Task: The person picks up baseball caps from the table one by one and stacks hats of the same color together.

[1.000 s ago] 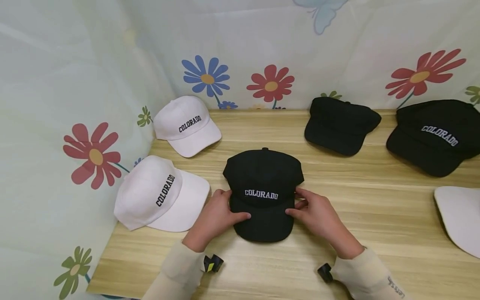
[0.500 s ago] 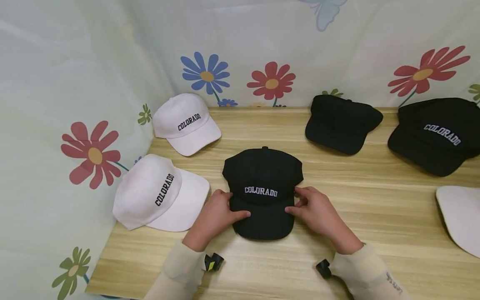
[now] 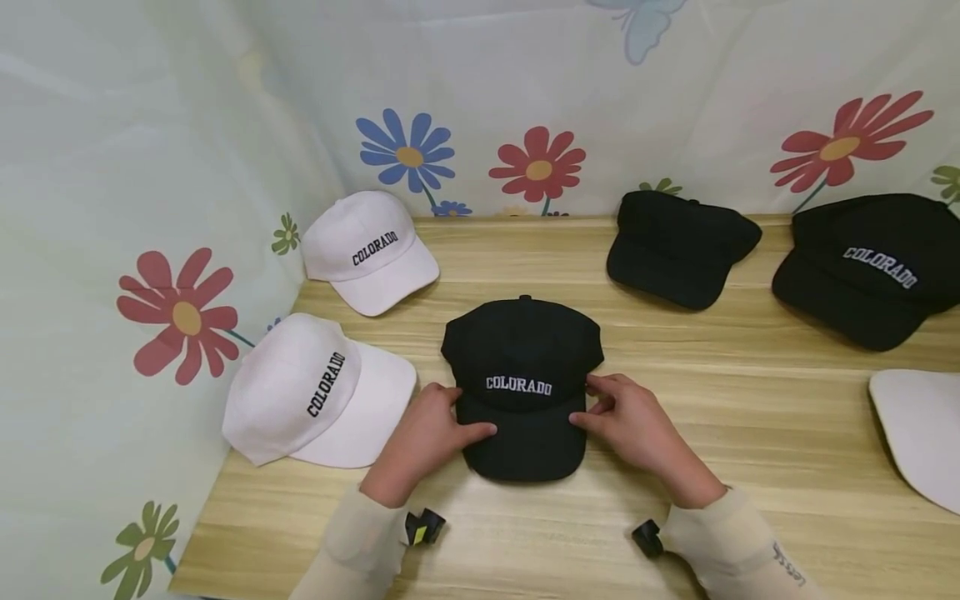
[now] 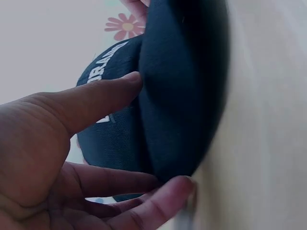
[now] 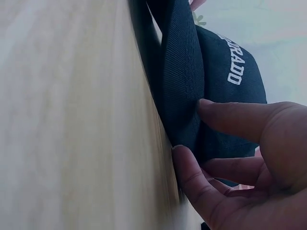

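Note:
A black baseball cap (image 3: 522, 350) with white COLORADO lettering sits in the middle of the table, its brim toward me. My left hand (image 3: 435, 425) grips its left side where brim meets crown, the thumb lying on top of the brim. Mirroring it, my right hand (image 3: 630, 421) pinches the right side, thumb on the brim's edge and fingers along the crown. In the left wrist view the thumb presses by the seam of the cap (image 4: 172, 96) while the other fingers reach under the brim. The right wrist view has a fingertip at the cap's (image 5: 184, 96) lower edge, right at the tabletop.
Two white caps stand at the left, one behind (image 3: 371, 250) and one nearer (image 3: 300, 396), close to my left hand. Two black caps, a smaller-looking one (image 3: 675, 250) and a lettered one (image 3: 870, 267), sit at the back right. A white brim (image 3: 922, 433) enters at the right edge. Flowered cloth hangs behind.
Both hands keep their hold on the black cap, which stays in place on the table. Only a slight shift of the head view shows.

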Motion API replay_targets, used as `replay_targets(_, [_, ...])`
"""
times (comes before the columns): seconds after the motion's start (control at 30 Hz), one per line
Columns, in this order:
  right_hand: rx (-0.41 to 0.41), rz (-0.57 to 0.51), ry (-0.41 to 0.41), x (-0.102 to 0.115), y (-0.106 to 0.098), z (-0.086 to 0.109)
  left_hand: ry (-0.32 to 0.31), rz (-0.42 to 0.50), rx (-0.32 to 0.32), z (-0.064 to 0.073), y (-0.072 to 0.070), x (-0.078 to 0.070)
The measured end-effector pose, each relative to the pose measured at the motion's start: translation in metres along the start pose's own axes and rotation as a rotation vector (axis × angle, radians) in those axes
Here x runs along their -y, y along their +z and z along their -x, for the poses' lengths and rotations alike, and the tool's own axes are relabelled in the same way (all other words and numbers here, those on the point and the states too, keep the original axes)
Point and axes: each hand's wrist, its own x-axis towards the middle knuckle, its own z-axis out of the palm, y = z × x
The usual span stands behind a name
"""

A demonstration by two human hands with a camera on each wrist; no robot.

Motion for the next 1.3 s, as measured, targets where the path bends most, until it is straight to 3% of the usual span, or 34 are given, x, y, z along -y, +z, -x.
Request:
replay_targets(0.3, [-0.071, 0.018, 0.000, -0.005, -0.018, 0.002, 0.041, -0.004, 0.075, -0.005, -0.022, -0.015])
replay_targets(0.63, [-0.159, 0.039, -0.005, -0.013, -0.048, -0.005, 0.166, -0.078, 0.083, -0.024, -0.045, -0.066])
replay_targets(0.97, [-0.265, -0.001, 0.027, -0.021, -0.080, -0.017, 0.209, -0.160, 0.144, -0.072, -0.057, -0.127])
replay_targets(1.17, [-0.298, -0.050, 0.052, -0.032, -0.092, -0.028, 0.207, -0.114, 0.155, -0.111, -0.052, -0.152])
replay_targets(1.3, [-0.322, -0.064, 0.077, -0.042, -0.099, -0.035, 0.188, -0.060, 0.172, -0.130, -0.050, -0.167])
